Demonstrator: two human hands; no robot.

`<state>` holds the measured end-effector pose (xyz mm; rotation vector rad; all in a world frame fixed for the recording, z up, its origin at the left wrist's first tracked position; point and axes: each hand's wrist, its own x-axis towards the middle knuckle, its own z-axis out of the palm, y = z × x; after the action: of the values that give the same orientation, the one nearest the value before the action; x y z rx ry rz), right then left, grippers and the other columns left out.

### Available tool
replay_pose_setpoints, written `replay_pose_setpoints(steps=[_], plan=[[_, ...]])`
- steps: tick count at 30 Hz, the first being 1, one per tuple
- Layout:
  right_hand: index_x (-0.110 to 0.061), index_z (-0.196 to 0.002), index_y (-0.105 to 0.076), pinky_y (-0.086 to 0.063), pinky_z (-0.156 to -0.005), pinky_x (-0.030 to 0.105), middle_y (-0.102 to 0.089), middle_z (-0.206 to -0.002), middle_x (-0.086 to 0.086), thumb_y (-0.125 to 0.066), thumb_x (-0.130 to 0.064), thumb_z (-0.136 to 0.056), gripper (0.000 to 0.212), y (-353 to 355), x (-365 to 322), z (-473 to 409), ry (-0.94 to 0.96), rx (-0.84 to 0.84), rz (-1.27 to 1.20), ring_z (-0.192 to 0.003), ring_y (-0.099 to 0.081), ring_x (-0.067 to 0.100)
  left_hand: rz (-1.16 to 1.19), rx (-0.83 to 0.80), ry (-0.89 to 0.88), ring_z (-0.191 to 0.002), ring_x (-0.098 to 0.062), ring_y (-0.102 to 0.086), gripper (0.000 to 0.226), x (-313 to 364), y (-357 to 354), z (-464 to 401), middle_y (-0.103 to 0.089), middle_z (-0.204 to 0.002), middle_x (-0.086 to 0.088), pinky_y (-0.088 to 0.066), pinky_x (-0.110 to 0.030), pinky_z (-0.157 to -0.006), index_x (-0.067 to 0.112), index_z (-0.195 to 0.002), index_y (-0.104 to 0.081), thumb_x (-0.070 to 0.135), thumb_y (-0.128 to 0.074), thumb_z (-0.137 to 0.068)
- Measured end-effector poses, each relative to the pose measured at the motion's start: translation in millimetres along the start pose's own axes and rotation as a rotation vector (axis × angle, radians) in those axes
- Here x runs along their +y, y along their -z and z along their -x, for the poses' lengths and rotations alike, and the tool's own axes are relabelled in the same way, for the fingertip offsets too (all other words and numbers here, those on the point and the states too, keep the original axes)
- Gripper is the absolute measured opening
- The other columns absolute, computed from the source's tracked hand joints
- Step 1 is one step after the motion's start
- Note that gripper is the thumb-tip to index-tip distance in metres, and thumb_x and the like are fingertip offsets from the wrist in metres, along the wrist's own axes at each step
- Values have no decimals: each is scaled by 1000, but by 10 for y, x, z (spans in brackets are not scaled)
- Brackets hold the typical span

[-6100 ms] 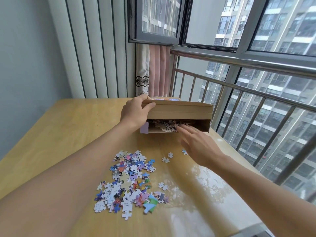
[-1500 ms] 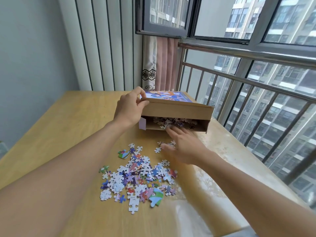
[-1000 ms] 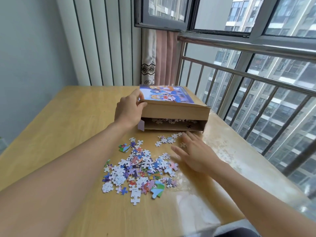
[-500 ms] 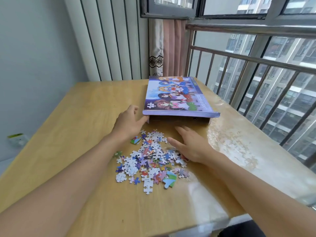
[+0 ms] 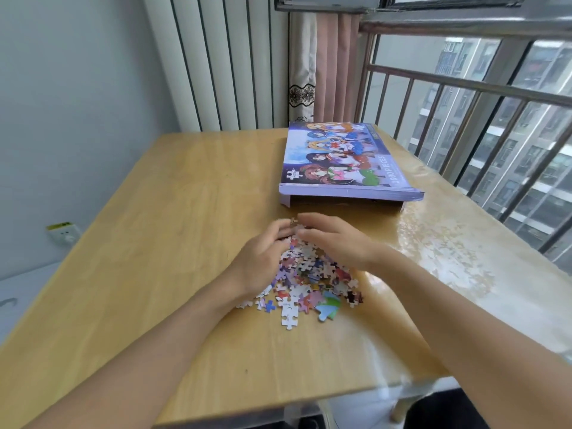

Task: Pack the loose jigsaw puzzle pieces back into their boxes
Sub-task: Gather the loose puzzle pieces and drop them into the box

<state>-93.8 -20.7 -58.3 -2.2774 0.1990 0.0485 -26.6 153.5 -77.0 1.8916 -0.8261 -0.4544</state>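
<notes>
Puzzle pieces point(image 5: 309, 274) lie cupped between left hand point(image 5: 263, 261) and right hand point(image 5: 337, 243), fingers seemingly loosely curved, blurred.

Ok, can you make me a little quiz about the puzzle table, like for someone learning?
1. True or false: the puzzle box lies flat on the table.
2. Which hands are on the heap of puzzle pieces? A) left hand only B) right hand only C) both
3. Fill in: the heap lies ____ the box and the person.

Key: 1 true; 2 C; 3 between.
</notes>
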Motion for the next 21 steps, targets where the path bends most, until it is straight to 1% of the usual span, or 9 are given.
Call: replay_pose_setpoints(steps=[3, 5, 6, 9, 12, 15, 17, 19, 21], plan=[[-19, -149, -46, -40, -112, 32, -49, -150, -5, -59, -29, -98, 54, 185, 77, -20, -25, 32, 43, -134, -49, 12, 235, 146, 12, -122, -13, -58, 37, -14, 111, 10, -67, -121, 7, -43, -35, -108, 25, -126, -56, 26, -44, -91], [-22, -152, -43, -42, -108, 30, -47, -153, -5, -61, -33, -97, 59, 221, 65, -44, -28, 16, 142, -135, -48, 13, 99, 144, -28, -122, -9, -56, 44, -2, 306, 33, -64, -125, 11, -43, -38, -108, 30, -123, -59, 39, -55, -80], [-24, -154, -38, -42, -106, 29, -43, -156, -5, -62, -38, -96, 65, 201, 13, -63, -28, -9, 168, -136, -47, 14, -42, 56, -17, -128, -4, -49, 60, 21, 415, 56, -55, -136, 16, -40, -36, -111, 35, -131, -55, 53, -64, -74], [-22, -160, -20, -33, -111, 28, -28, -163, -4, -58, -51, -96, 80, 57, -156, -164, -15, -110, 243, -143, -38, 18, -537, -394, 118, -149, 1, -2, 146, 56, 643, 169, -1, -161, 24, -14, -30, -123, 41, -157, -4, 86, -75, -37], [-14, -153, -36, -33, -116, 39, -41, -156, 3, -51, -60, -96, 74, -99, -267, -228, 31, -149, 317, -138, -43, 23, -825, -513, 100, -144, -2, 31, 168, -66, 541, 268, 33, -157, 17, 7, -31, -123, 30, -153, 26, 96, -62, -26], [-14, -135, -56, -43, -107, 44, -58, -136, 1, -49, -59, -97, 60, -144, -253, -127, 102, -152, 381, -122, -55, 22, -820, -294, -7, -146, 2, 21, 159, -191, 365, 371, 20, -163, 12, 7, -28, -123, 24, -156, 17, 104, -47, -34], [-23, -131, -62, -46, -102, 41, -64, -126, -3, -54, -52, -98, 45, -92, -210, 7, 146, -156, 357, -113, -59, 18, -752, -187, -37, -148, 2, 8, 154, -187, 309, 400, 6, -163, 17, 3, -24, -122, 25, -158, 8, 101, -50, -38], [-32, -135, -60, -46, -103, 38, -65, -128, -8, -57, -49, -97, 42, 5, -179, 146, 179, -152, 286, -117, -59, 11, -693, -146, -62, -149, 0, -4, 148, -139, 240, 378, -8, -161, 20, -7, -24, -122, 28, -158, -2, 97, -57, -39], [-33, -144, -52, -43, -109, 33, -55, -143, -14, -67, -50, -90, 58, 168, -145, 244, 182, -122, 235, -130, -51, 5, -656, -134, -121, -147, -3, -20, 138, -84, 124, 325, -23, -159, 19, -23, -31, -120, 32, -156, -15, 96, -61, -43]])
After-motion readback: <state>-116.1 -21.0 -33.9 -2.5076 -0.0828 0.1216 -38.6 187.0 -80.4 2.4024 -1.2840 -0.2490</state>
